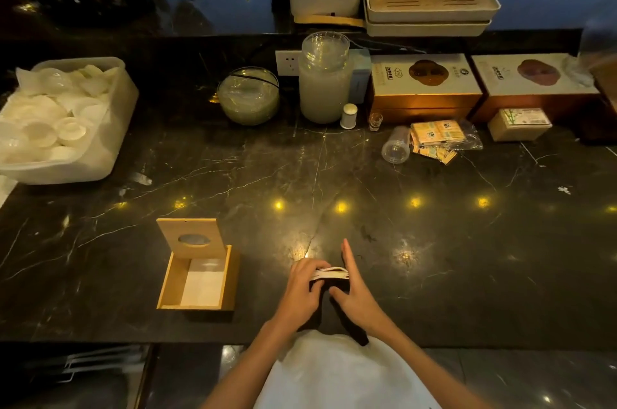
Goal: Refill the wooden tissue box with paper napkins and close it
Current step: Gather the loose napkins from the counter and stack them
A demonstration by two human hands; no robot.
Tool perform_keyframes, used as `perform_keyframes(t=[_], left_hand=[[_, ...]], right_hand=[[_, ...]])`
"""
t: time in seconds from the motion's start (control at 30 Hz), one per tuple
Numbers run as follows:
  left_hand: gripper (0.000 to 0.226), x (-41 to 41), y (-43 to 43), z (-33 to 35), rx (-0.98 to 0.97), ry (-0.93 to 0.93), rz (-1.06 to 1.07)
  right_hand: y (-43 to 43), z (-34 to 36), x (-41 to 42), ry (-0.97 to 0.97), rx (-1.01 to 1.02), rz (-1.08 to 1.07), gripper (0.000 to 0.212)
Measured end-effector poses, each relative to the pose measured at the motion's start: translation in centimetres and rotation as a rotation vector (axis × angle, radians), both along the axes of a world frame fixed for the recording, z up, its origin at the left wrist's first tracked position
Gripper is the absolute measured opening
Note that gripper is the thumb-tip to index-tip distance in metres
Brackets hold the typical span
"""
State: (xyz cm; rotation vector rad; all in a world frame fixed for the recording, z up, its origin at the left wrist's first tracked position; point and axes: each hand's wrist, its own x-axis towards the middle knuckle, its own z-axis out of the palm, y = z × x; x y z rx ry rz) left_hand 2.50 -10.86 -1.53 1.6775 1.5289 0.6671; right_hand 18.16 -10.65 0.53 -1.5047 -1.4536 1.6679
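The left hand [305,291] curls its fingers [309,266] round the napkin stack [330,273], the right hand [359,296] bracing it with straight fingers [349,255], near the open wooden tissue box [167,285]; a loose grip could fan sheets across the bench [434,258].

No text reads clearly. The left white-topped box [424,74], the right white-topped box [534,72], the yellow sachets [435,134] and the small carton [519,123] bear print, all too blurred to make out.
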Motion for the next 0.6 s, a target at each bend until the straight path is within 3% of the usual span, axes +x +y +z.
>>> perform_keyframes(t=[0.13,0.37,0.43,0.53,0.6], left_hand=[[0.028,-0.2,0.6,-0.2,0.014,-0.008,0.021],[0.031,0.0,0.8,-0.6,-0.007,0.003,0.000],[0.030,0.0,0.7,-0.7,-0.033,0.001,0.007],[0.026,-0.7,0.4,-0.2,-0.101,-0.072,0.071],[0.024,-1.6,-0.1,0.4,-0.188,-0.137,0.167]], right_hand=[[0.8,-0.3,0.4,-0.019,0.015,-0.038,0.100],[1.6,-0.7,0.7,-0.006,0.005,0.097,0.095],[2.1,-0.8,0.8,-0.029,0.010,0.122,0.083],[3.0,-1.1,0.9,-0.056,0.039,0.068,0.041],[3.5,-0.9,0.8,-0.065,0.057,0.035,0.025]])
